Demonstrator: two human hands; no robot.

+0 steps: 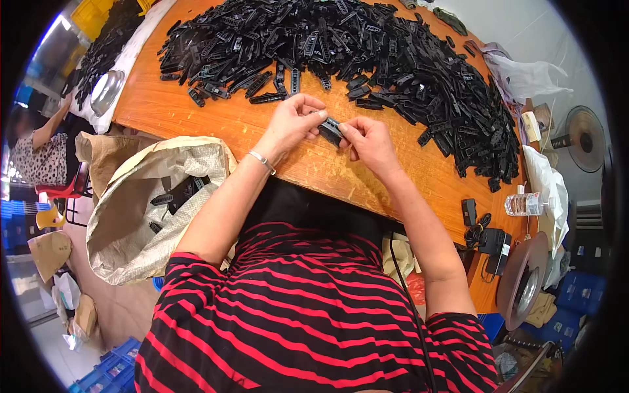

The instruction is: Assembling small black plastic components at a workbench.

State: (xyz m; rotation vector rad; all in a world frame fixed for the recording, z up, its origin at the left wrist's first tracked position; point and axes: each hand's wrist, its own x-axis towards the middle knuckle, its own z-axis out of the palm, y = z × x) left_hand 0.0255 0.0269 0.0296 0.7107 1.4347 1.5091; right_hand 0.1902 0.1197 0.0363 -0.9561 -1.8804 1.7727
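Between my two hands, just above the near part of the wooden table [216,131], is a small black plastic part [331,131]. My left hand [295,123] pinches its left end between thumb and fingers. At its other end, my right hand [368,141] grips it the same way. Beyond my hands lies a wide heap of similar black plastic parts [295,39], long and narrow, some with slotted faces. A few loose ones sit along the heap's near edge, close to my left hand.
To the left stands an open woven sack [118,229] with several black parts inside. At the right edge are a plastic bottle [524,204], a black power adapter [496,249] with cable, and a fan [580,137]. Another person [42,150] sits at the far left.
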